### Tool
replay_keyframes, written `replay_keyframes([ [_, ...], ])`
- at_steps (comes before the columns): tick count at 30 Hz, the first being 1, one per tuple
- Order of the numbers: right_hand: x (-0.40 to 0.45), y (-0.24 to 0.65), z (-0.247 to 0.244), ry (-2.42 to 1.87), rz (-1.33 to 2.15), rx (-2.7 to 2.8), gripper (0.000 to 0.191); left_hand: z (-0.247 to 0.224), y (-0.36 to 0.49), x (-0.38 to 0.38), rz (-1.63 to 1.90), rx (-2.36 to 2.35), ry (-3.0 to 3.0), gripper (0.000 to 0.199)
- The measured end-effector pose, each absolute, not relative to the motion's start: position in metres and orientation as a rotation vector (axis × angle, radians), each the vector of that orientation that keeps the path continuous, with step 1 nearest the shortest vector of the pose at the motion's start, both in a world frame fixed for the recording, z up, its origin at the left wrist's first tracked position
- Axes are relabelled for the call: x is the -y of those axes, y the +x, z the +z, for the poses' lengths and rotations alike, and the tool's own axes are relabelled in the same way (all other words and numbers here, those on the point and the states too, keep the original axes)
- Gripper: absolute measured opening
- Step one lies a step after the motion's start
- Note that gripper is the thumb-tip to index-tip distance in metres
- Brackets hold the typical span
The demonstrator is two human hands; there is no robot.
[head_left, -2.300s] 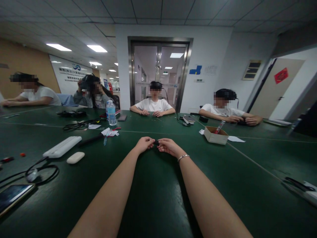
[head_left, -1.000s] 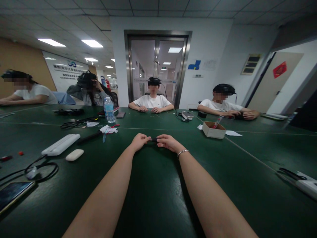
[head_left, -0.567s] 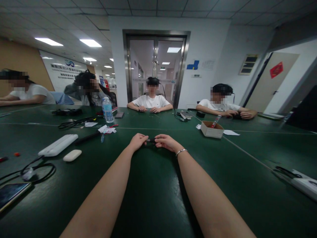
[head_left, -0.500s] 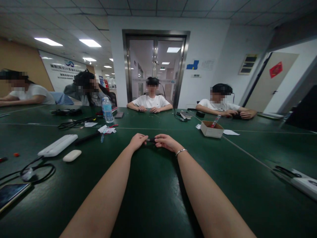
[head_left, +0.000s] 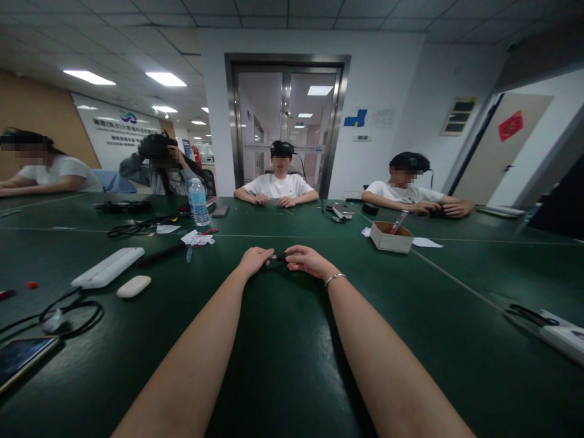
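Note:
Both arms reach forward over the dark green table (head_left: 283, 365). Between my hands is a small, dark, slim piece (head_left: 279, 257) with a silvery part on its left side; its exact kind is too small to make out. My left hand (head_left: 255, 261) is closed in a pinch at the silvery end. On the other side, the thumb and fingers of my right hand (head_left: 309, 261) are closed around the black end. A bracelet (head_left: 335, 279) circles my right wrist.
To the left lie a white power bank (head_left: 109, 267), a white oval case (head_left: 134, 286), a phone (head_left: 27, 359) and cables. A water bottle (head_left: 198, 204) stands farther back. An open box (head_left: 391, 238) and a power strip (head_left: 559, 334) are on the right. Several people sit around the table.
A little more of the silvery part shows between my hands, which have hardly moved. At the back left, a person's raised hands now show more clearly by their headset.

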State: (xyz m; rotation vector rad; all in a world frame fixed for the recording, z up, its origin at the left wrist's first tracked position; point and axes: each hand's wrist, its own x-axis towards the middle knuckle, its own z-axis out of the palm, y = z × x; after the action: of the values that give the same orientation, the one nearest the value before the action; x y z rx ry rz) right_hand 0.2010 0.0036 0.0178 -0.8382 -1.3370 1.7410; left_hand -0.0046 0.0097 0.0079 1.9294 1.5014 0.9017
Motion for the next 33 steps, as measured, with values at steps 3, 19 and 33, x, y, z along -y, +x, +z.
replay_keyframes([
  [3, -0.004, 0.201, 0.018, -0.845, 1.736, 1.345, 0.027, 0.007, -0.005, -0.011, 0.903, -1.504, 1.925, 0.052],
  [19, -0.004, 0.201, 0.020, -0.858, 1.749, 1.304, 0.017, 0.001, -0.006, -0.015, 0.956, -1.441, 1.846, 0.058],
  [33, -0.004, 0.200, 0.018, -0.884, 1.703, 1.315, 0.010, 0.015, 0.001, 0.002, 1.108, -1.020, 1.693, 0.034],
])
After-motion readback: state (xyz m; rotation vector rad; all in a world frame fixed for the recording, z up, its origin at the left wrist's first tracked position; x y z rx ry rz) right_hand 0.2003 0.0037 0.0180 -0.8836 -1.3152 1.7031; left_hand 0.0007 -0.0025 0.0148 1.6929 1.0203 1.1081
